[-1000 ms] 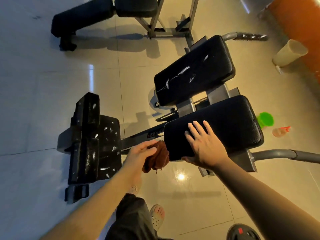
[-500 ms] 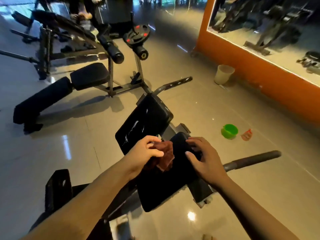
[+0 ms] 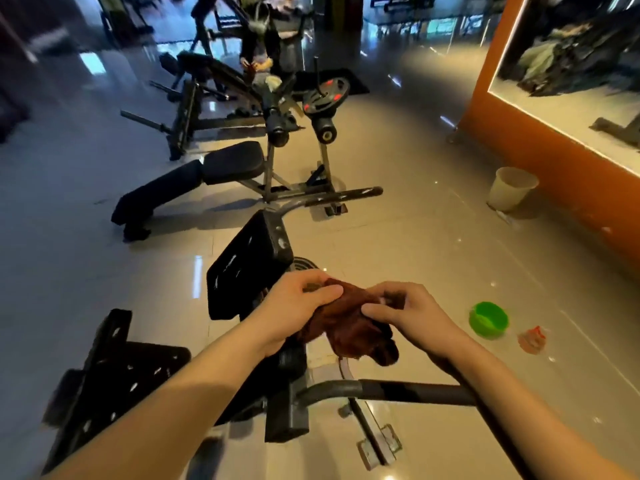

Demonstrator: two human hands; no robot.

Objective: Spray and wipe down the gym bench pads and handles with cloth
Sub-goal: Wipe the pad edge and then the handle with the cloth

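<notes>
Both my hands hold a dark red-brown cloth (image 3: 349,327) above the bench. My left hand (image 3: 298,306) grips its left end. My right hand (image 3: 408,313) pinches its right side between thumb and fingers. Under and behind the cloth stands the far black pad (image 3: 249,265), streaked with white marks and tilted up. The near pad is hidden behind my hands and the cloth. A black handle bar (image 3: 415,391) runs right below my right wrist; another handle (image 3: 343,195) sticks out beyond the far pad. A spray bottle (image 3: 531,339) with a red top lies on the floor at right.
A green bowl (image 3: 488,320) sits on the tiled floor beside the bottle. A pale bin (image 3: 510,190) stands by the orange wall (image 3: 554,174). The bench's black foot plate (image 3: 114,368) is at lower left. Another black bench (image 3: 194,181) and weight machines stand behind.
My right hand left the near pad and took hold of the cloth. Both hands now hold it raised off the pad. The view tilted up, showing more of the gym.
</notes>
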